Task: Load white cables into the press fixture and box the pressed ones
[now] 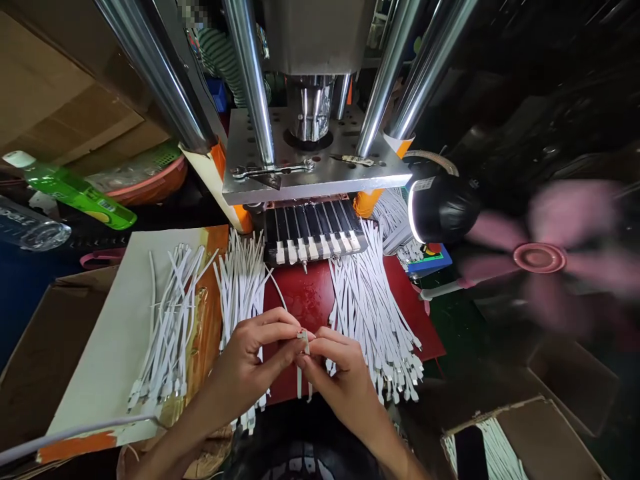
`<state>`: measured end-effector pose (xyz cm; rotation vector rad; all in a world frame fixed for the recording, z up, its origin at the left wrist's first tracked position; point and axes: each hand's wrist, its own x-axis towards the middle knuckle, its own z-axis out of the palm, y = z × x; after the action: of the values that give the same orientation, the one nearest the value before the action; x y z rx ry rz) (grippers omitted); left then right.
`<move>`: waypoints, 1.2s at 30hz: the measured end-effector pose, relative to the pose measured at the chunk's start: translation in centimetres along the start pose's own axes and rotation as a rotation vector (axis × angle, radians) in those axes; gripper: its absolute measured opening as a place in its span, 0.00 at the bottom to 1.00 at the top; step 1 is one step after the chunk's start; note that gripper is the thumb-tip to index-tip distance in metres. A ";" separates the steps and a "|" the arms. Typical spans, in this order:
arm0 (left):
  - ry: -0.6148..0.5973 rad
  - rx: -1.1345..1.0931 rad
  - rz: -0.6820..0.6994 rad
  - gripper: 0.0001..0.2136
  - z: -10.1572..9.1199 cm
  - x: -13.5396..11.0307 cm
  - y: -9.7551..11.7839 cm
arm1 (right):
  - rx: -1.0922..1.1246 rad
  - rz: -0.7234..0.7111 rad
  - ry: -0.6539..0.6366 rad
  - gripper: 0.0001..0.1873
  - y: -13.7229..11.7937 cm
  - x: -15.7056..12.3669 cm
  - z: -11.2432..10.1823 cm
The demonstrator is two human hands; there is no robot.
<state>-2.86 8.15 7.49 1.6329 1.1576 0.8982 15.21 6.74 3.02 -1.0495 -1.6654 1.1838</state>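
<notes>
My left hand (257, 353) and my right hand (343, 363) meet over the red work surface, fingers pinched together. Between their fingertips is a small white cable connector (305, 339), with a spot of red beside it. White cable hangs below the fingers. Just beyond, a black mold (313, 227) sits under the press plate, with a row of white connector ends along its front edge. On either side of my hands lie bundles of white cables, a left bundle (240, 280) and a right bundle (367, 300). Fingers partly hide the held piece.
A steel press plate (320, 183) carries a wrench (273, 170). More cables (173, 320) lie on a white board at left, near a green bottle (75, 193). A lit lamp (443, 208) and a spinning pink fan (540, 257) stand right. Cardboard box (555, 440) holds cables.
</notes>
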 end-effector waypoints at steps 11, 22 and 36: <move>0.458 0.414 0.148 0.12 -5.0 10.7 -6.5 | -0.111 0.090 -0.575 0.22 -0.6 9.1 -6.6; 0.391 0.533 0.241 0.17 -7.3 11.6 -8.3 | -0.161 0.030 -0.299 0.18 0.6 24.4 -4.0; -0.035 0.913 0.667 0.19 -8.2 9.5 -9.2 | -0.500 -0.125 -0.150 0.19 4.0 27.7 -2.9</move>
<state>-10.21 20.65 1.86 2.8768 1.0654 0.7512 9.78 34.35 3.99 -1.1505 -2.1799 0.7949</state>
